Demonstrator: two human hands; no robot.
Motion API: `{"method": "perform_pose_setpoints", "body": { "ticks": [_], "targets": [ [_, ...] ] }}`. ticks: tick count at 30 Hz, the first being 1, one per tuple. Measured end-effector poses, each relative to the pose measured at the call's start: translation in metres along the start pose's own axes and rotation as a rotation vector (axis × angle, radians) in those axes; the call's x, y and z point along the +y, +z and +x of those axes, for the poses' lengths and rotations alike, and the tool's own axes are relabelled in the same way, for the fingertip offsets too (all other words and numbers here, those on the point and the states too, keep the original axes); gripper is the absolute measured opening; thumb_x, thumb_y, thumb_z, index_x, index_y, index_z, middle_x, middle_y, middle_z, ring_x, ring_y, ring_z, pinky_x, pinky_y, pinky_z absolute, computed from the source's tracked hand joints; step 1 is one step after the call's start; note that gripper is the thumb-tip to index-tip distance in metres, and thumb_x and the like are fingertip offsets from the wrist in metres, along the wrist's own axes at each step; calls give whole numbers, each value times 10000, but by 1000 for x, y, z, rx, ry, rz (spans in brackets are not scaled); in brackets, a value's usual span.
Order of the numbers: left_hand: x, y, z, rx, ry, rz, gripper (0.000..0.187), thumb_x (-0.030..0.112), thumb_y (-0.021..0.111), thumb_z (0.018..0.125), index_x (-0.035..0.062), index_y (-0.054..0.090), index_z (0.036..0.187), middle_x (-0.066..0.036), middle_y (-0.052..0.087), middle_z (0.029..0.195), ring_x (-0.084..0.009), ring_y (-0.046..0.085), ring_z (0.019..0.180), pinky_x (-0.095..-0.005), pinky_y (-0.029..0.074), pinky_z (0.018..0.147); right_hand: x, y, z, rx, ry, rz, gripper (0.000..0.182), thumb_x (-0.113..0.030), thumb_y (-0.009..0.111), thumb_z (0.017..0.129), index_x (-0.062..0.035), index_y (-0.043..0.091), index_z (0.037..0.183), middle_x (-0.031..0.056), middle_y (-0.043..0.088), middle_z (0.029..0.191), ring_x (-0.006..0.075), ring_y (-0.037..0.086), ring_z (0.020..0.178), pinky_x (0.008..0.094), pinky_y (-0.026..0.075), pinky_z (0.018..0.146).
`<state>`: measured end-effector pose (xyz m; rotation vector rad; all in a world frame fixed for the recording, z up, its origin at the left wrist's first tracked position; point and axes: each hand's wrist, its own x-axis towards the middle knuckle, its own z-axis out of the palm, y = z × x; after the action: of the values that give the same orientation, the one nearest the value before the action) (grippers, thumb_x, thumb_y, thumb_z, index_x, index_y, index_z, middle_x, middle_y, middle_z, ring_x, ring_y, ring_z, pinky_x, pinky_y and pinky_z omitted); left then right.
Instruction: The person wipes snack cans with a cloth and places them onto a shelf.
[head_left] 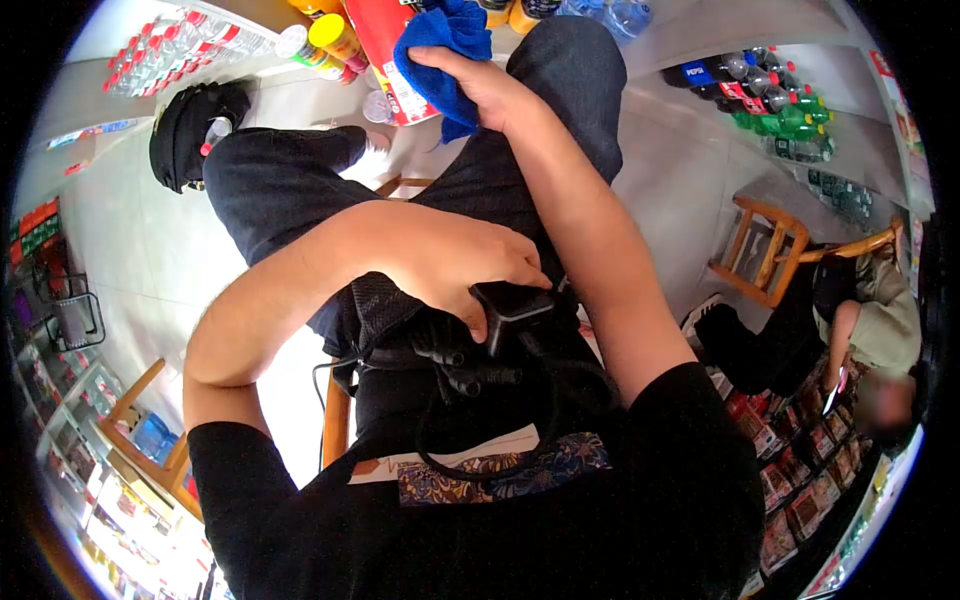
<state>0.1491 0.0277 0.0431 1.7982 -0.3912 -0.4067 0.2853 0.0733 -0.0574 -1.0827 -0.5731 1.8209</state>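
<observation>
The right hand (485,90) clutches a bunched blue cloth (440,50) overlapping the right edge of a red pack (370,35), beyond the lap; the left hand (465,260) curls its fingers over a black device (512,312) near the waist. Pale tiled floor (140,235) opens beside both legs (275,190), bordered by shelved bottles (780,105) and, at right, a wooden stool (765,250).

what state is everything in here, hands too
right hand: closed on the blue cloth
blue cloth: bunched, held against the red package
left hand: fingers curled around the black device
black device: held at the lap, on or off can't be told
red package: partly covered by the cloth, sealed or not unclear
yellow-lidded canister: lid on
black bag: on the floor, open or closed unclear
</observation>
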Motion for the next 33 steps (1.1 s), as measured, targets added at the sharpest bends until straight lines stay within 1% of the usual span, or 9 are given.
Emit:
{"method": "perform_pose_setpoints", "body": {
  "ticks": [6, 9, 12, 15, 18, 21, 24, 27, 33],
  "targets": [
    [-9, -4, -2, -42, 58, -121, 740, 128, 742, 756, -25, 396, 1392, -214, 465, 1302, -377, 465, 1193, -413, 390, 1020, -9, 7, -9, 29, 37, -26, 652, -404, 810, 721, -51, 586, 1222, 101, 665, 1114, 186, 642, 985, 329, 505, 886],
    [-6, -4, -2, -8, 60, -106, 724, 118, 743, 754, -2, 416, 1388, -208, 472, 1298, -375, 468, 1190, -416, 393, 1016, -7, 6, -8, 19, 34, -14, 645, -408, 808, 723, -51, 592, 1215, 102, 666, 1112, 184, 643, 983, 324, 505, 883],
    [-7, 0, -2, 46, 75, -34, 728, 132, 761, 736, 3, 436, 1375, -191, 495, 1285, -368, 475, 1183, -420, 401, 1010, -5, 4, -3, 9, 24, -13, 637, -407, 804, 730, -50, 592, 1214, 103, 665, 1115, 181, 644, 980, 319, 506, 882],
    [-4, -3, -1, 60, 34, -18, 742, 160, 783, 716, 6, 453, 1363, -175, 528, 1262, -362, 484, 1178, -425, 408, 1006, -4, 3, -3, -3, -3, -24, 636, -406, 802, 734, -49, 589, 1216, 103, 663, 1118, 181, 645, 982, 318, 508, 883],
    [-8, 0, -1, 102, 72, 15, 764, 183, 802, 694, 9, 459, 1354, -163, 549, 1250, -347, 493, 1179, -425, 410, 1008, -2, 3, -1, -26, -35, -17, 642, -405, 804, 732, -50, 586, 1220, 104, 661, 1125, 183, 645, 992, 319, 509, 889],
    [-8, 2, -1, 152, 35, -66, 786, 182, 815, 672, 10, 453, 1348, -160, 556, 1247, -333, 500, 1184, -421, 411, 1009, -3, 2, -1, -18, -24, -29, 645, -403, 807, 728, -55, 585, 1225, 107, 659, 1132, 186, 647, 997, 318, 509, 897],
    [-4, 2, -1, 157, -32, -101, 816, 171, 830, 646, 8, 438, 1343, -157, 557, 1248, -324, 506, 1183, -415, 413, 1008, -3, 3, -2, -7, -20, -37, 644, -397, 810, 726, -61, 585, 1228, 109, 659, 1136, 184, 651, 992, 318, 509, 902],
    [-4, 4, -1, 194, -20, -106, 819, 155, 835, 631, 6, 434, 1330, -158, 561, 1234, -325, 511, 1176, -411, 417, 1001, -4, 4, -3, -16, -28, -25, 644, -393, 812, 726, -64, 585, 1231, 108, 662, 1132, 184, 655, 984, 320, 509, 904],
    [1, 1, -2, 185, -60, -122, 774, 137, 835, 623, 8, 457, 1286, -148, 568, 1211, -317, 517, 1164, -405, 415, 1000, -2, 3, 1, -14, -13, -23, 639, -387, 813, 727, -63, 586, 1229, 112, 665, 1127, 188, 656, 991, 326, 511, 910]
  ]
}}
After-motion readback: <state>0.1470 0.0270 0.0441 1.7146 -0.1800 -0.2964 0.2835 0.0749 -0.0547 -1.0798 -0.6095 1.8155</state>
